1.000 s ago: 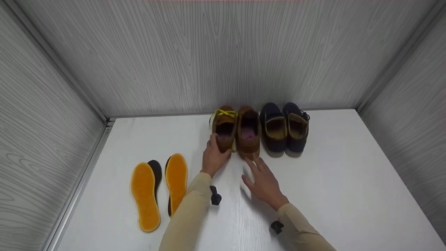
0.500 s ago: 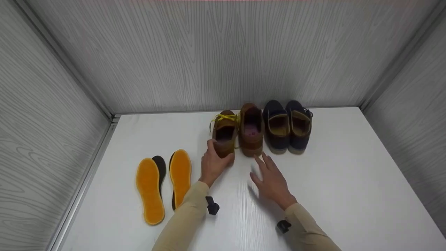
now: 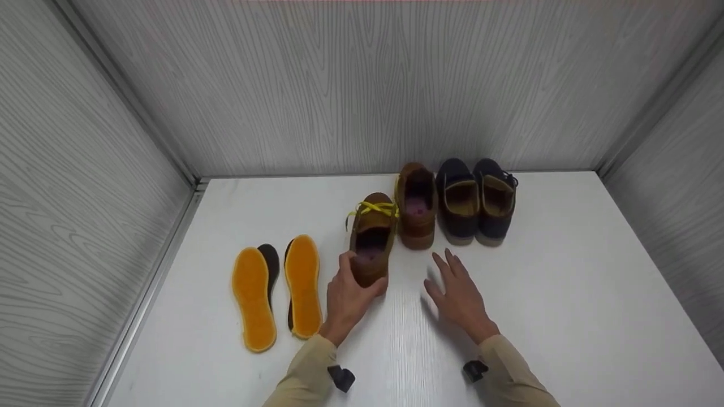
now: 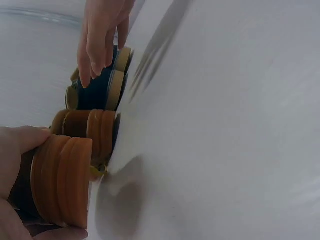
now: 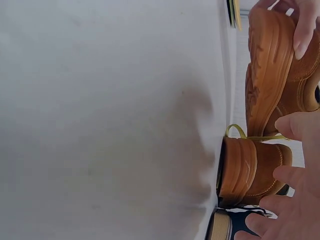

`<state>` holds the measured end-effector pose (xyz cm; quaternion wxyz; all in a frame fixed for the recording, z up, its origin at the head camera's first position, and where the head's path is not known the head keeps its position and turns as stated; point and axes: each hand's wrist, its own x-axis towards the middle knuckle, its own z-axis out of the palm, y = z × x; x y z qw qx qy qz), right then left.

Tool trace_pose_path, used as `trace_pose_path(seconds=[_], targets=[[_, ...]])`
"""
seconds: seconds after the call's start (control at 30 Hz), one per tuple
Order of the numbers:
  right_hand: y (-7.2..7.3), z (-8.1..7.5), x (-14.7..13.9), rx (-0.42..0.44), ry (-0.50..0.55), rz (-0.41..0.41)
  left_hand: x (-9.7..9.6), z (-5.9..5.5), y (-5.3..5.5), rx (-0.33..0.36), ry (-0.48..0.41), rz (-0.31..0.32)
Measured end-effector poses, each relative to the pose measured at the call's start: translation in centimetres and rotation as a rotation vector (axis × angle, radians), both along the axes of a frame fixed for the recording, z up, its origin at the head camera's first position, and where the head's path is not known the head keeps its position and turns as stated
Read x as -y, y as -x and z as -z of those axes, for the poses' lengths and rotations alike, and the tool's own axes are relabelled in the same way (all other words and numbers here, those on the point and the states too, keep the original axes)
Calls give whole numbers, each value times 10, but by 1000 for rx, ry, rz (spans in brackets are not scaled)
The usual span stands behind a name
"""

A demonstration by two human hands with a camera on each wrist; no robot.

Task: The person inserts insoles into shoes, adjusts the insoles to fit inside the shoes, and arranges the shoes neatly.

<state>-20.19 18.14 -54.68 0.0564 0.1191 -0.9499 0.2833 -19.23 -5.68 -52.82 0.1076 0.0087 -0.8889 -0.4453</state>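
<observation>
A brown shoe with yellow laces [image 3: 376, 220] is held at its heel by my left hand [image 3: 348, 297]. Its heel, seen close in the left wrist view, is clear of the white surface, with a shadow below. The matching brown shoe [image 3: 417, 226] stands behind it to the right, against the dark blue pair. My right hand [image 3: 461, 299] hovers over the surface with fingers spread and holds nothing. In the right wrist view the ridged sole of the lifted shoe [image 5: 267, 75] shows, while the other brown shoe [image 5: 245, 170] stays on the surface.
Two dark blue shoes [image 3: 459, 212] stand by the back wall [image 3: 339, 85]. On the left lie two orange insoles [image 3: 253, 299], each over a dark insole [image 3: 270, 265]. Grey panels close in the table [image 3: 565, 294] at the sides.
My left hand has drawn the left brown shoe toward me and lifted its heel off the surface, away from its mate. My right hand has shifted slightly right and back, fingers still spread.
</observation>
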Motion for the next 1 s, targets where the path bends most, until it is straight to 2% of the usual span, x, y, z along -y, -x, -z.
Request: trace_pose_path(seconds=[0.27,0.5,0.73,0.87,1.0], targets=[[-1,3,-3,-32,2,5,-10,6,-38,-51,37,18],[-5,6,-6,-36,10,12,-16,13,-61,-106,110,15],[-6,6,-6,-66,17,9,-23,20,-72,-157,189,5],[-7,8,-6,-75,14,7,-26,24,-76,-115,208,-7],[-8,11,-6,-68,10,13,-27,27,-78,-60,217,6]])
